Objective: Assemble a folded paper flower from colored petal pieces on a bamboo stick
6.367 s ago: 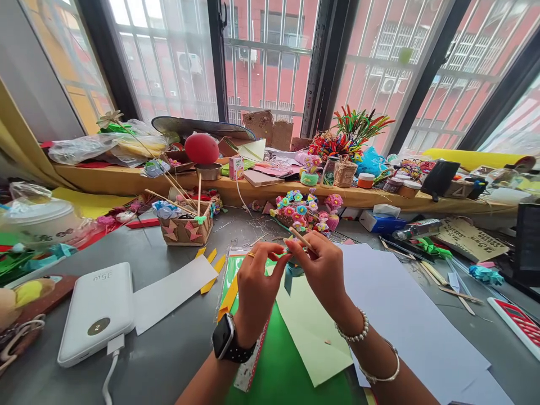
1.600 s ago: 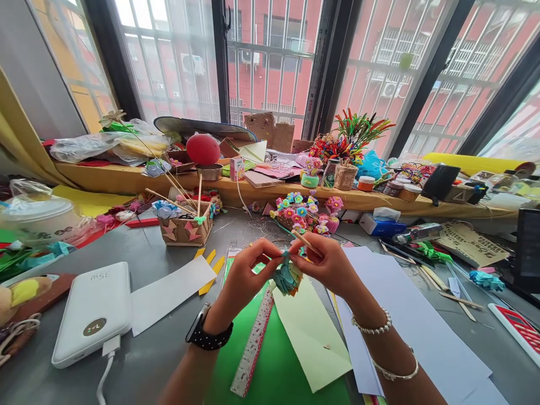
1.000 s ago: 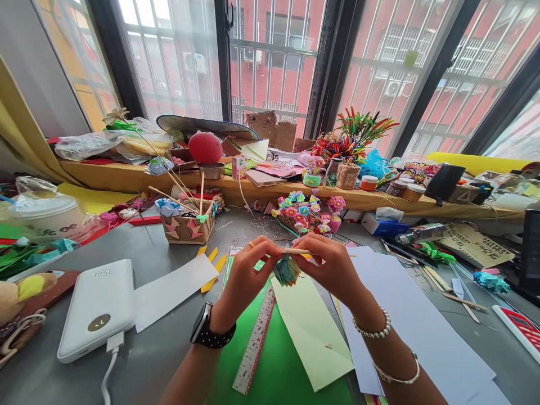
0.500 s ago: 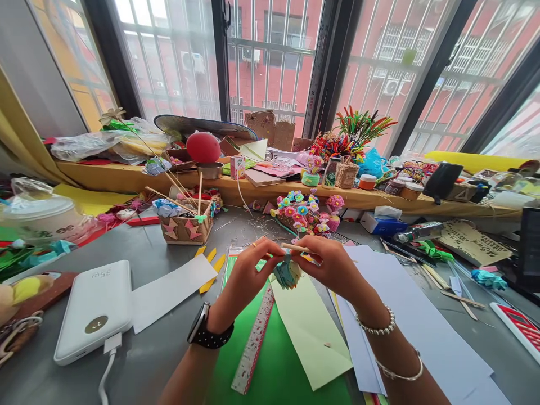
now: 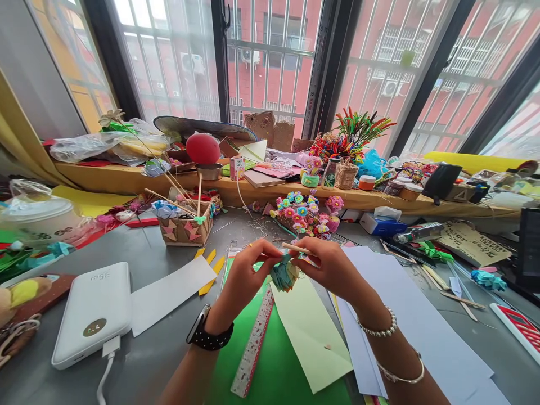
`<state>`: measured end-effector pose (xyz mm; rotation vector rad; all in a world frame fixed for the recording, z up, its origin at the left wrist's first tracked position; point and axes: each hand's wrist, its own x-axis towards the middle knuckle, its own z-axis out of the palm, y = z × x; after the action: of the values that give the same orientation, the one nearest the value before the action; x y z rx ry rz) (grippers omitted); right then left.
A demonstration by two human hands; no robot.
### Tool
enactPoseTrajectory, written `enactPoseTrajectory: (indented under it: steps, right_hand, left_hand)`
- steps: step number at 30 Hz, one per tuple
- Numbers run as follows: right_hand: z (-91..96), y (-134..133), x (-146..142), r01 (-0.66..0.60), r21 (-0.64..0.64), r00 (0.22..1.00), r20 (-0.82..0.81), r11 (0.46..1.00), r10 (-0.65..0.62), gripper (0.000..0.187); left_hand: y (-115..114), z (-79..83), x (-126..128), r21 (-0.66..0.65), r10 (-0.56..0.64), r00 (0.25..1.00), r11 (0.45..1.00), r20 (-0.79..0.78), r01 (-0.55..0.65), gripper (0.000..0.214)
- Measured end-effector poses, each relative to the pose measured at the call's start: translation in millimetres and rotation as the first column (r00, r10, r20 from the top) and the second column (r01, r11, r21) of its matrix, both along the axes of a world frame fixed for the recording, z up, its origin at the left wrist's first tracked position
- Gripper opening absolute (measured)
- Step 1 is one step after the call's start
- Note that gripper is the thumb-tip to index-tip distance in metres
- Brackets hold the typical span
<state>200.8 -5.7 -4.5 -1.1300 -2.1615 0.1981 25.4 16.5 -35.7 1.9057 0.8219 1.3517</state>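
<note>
Both of my hands are raised over the desk, pinching a small folded teal and peach paper flower (image 5: 285, 275). My left hand (image 5: 248, 274) grips its upper left side with curled fingers. Closed round a thin wooden stick (image 5: 296, 248) that lies across the top of the flower is my right hand (image 5: 329, 267). Below them lie a pale green paper strip (image 5: 310, 332), a green sheet (image 5: 278, 371) and a patterned ruler (image 5: 254, 346).
A white power bank (image 5: 95, 312) with a cable lies at the left. White paper sheets (image 5: 413, 320) spread at the right. A star-decorated box (image 5: 185, 229) with sticks and a cluster of small paper flowers (image 5: 304, 212) stand behind. The window shelf (image 5: 228, 191) is crowded with craft items.
The teal flower, hidden behind my hands at first, now hangs in view between them. The stick has tilted from steep to nearly level. My hands have barely shifted since.
</note>
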Motion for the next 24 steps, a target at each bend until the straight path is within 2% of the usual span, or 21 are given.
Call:
enactPoseTrajectory:
  steps: [4, 11, 18, 24]
  right_hand:
    - [-1.7, 1, -4, 0.016, -0.005, 1.0, -0.023, 1.0, -0.017, 0.007]
    - [-1.3, -1, -6, 0.045, -0.003, 0.997, -0.06, 0.999, -0.046, 0.007]
    - [-1.3, -1, -6, 0.051, 0.005, 0.998, -0.047, 0.999, -0.051, 0.007]
    - [-3.0, -1, -8, 0.047, 0.021, 0.998, -0.05, 0.999, -0.046, 0.006]
  left_hand:
    - [0, 0.5, 0, -0.02, -0.023, 1.0, 1.0, 0.011, 0.023, 0.004]
    - [2, 5.1, -5, -0.184, -0.124, 0.992, 0.976, -0.018, 0.119, 0.012]
    - [5, 7.6, -10, -0.093, -0.043, 0.99, 0.995, -0.138, 0.03, 0.009]
    - [5, 2.7, -10, -0.081, -0.065, 0.995, 0.995, -0.079, 0.059, 0.008]
